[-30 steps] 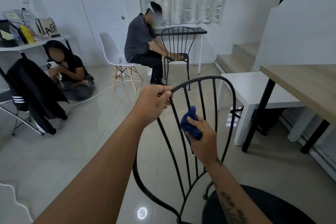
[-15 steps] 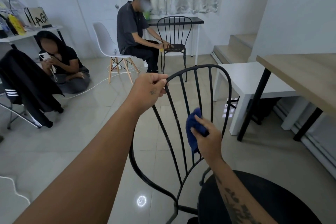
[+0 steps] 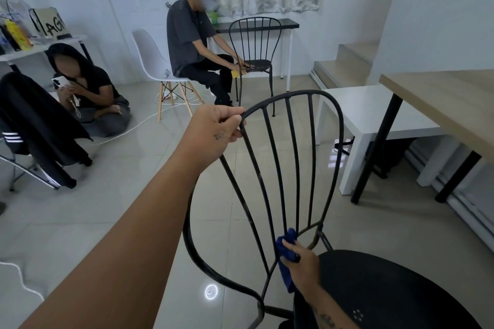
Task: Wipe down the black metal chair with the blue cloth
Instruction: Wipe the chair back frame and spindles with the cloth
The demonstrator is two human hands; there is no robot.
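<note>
Reading "AG" on bag (image 3: pixel 48 23).

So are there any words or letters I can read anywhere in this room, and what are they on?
"AG": big black letters on the pale bag on the shelf at far left; its right side is cut off, so the word may go on.
Tattoos on the left hand and the right forearm: too small and blurred to read.
Yellow packet beside the bag: no print legible.
</note>
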